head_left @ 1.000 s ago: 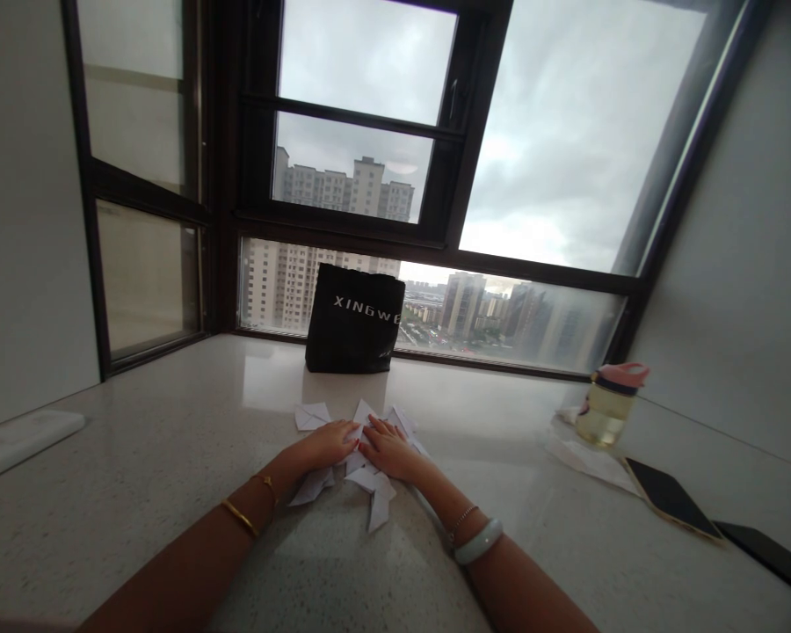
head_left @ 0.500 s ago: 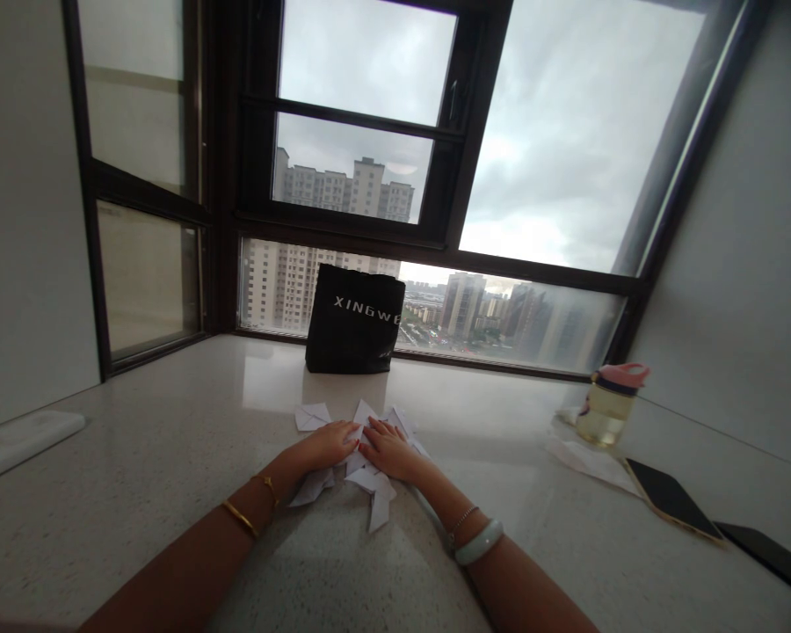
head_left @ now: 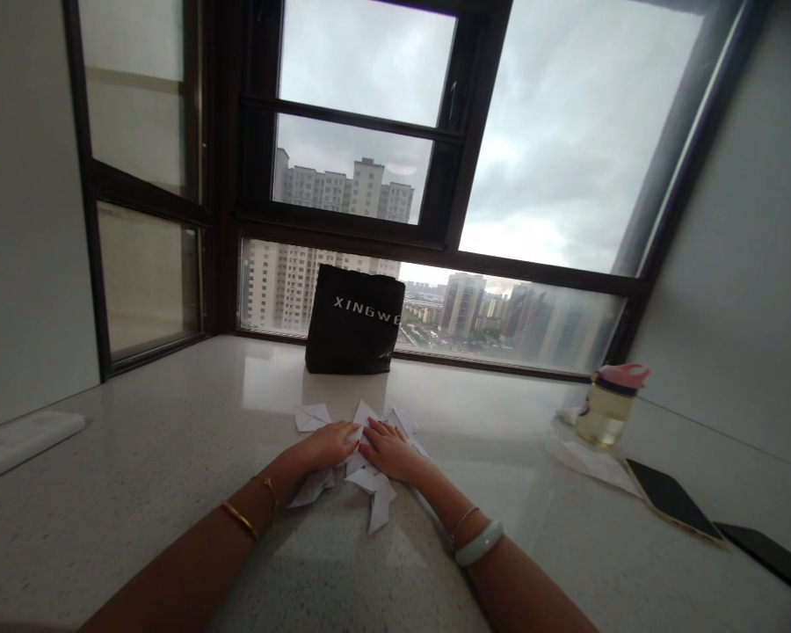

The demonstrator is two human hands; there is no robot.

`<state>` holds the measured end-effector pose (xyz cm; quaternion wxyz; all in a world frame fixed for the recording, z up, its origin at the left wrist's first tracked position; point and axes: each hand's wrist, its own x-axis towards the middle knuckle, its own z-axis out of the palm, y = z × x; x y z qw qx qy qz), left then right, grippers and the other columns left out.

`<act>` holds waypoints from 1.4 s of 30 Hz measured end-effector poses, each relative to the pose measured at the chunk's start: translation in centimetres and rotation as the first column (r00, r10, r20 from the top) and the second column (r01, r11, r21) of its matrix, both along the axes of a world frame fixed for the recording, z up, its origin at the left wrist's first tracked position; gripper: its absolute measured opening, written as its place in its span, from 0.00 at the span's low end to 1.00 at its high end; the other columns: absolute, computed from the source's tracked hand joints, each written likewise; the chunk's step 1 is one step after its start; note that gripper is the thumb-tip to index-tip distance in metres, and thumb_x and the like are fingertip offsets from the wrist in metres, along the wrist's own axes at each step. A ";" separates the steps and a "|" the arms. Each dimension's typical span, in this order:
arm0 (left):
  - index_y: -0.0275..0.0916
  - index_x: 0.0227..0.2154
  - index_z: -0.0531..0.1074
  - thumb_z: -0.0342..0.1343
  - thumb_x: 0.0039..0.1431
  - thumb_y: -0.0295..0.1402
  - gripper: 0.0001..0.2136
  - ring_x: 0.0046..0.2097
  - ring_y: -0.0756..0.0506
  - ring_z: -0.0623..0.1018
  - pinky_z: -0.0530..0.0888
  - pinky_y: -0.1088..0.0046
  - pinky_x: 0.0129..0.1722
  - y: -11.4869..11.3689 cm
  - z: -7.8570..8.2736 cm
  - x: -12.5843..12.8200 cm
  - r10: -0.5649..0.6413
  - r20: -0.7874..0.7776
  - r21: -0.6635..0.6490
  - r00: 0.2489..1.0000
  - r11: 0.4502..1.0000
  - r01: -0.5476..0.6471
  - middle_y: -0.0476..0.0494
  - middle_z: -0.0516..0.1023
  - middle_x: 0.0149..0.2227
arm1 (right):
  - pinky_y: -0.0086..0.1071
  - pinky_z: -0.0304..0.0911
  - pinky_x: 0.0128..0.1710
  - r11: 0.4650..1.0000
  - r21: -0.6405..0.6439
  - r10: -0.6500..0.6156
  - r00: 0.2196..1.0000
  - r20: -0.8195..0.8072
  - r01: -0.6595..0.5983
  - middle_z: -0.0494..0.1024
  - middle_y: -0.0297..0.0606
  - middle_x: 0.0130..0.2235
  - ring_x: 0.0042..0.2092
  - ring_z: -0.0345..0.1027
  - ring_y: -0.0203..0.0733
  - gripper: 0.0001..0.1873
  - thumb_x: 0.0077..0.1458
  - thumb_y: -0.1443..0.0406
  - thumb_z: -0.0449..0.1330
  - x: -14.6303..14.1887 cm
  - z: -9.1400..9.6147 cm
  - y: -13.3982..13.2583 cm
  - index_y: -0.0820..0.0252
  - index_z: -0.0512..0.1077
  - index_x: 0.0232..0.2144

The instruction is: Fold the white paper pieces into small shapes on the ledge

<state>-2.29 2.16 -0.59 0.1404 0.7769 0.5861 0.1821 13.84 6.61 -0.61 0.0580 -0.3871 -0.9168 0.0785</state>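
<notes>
Several folded white paper pieces (head_left: 377, 503) lie in a loose cluster on the speckled counter. My left hand (head_left: 330, 444) rests flat on the left of the cluster, fingers stretched toward the middle. From the other side my right hand (head_left: 388, 448) lies palm down over the papers with its fingers spread. The two hands nearly meet at the fingertips, and neither is wrapped round anything. One folded piece (head_left: 312, 417) sits just beyond my left hand. Paper under both palms is hidden.
Behind the papers a black bag (head_left: 354, 325) stands upright by the window. At right are a bottle with a pink lid (head_left: 607, 406), a crumpled tissue (head_left: 590, 463), a dark phone-like slab (head_left: 673, 499) and another dark flat object (head_left: 768, 556). A white power strip (head_left: 30, 440) lies at left.
</notes>
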 end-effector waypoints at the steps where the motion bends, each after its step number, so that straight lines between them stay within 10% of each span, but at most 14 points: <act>1: 0.36 0.53 0.58 0.41 0.58 0.35 0.20 0.58 0.45 0.58 0.51 0.70 0.56 0.0 0.0 0.0 0.000 -0.002 0.000 1.000 1.000 0.000 0.39 0.58 0.58 | 0.49 0.39 0.55 1.000 0.000 -0.001 1.000 -0.001 0.001 0.49 0.47 0.61 0.61 0.37 0.50 0.25 0.58 0.57 0.43 0.0 0.0 0.0 0.59 0.54 0.56; 42: 0.31 0.53 0.58 0.41 0.59 0.33 0.20 0.57 0.45 0.60 0.53 0.71 0.56 0.0 0.2 0.1 -0.013 -0.025 0.004 1.000 1.000 0.013 0.36 0.60 0.57 | 0.49 0.38 0.56 1.000 0.010 0.006 1.000 0.000 -0.006 0.53 0.46 0.60 0.61 0.39 0.51 0.25 0.58 0.56 0.43 0.0 -0.2 0.2 0.59 0.55 0.56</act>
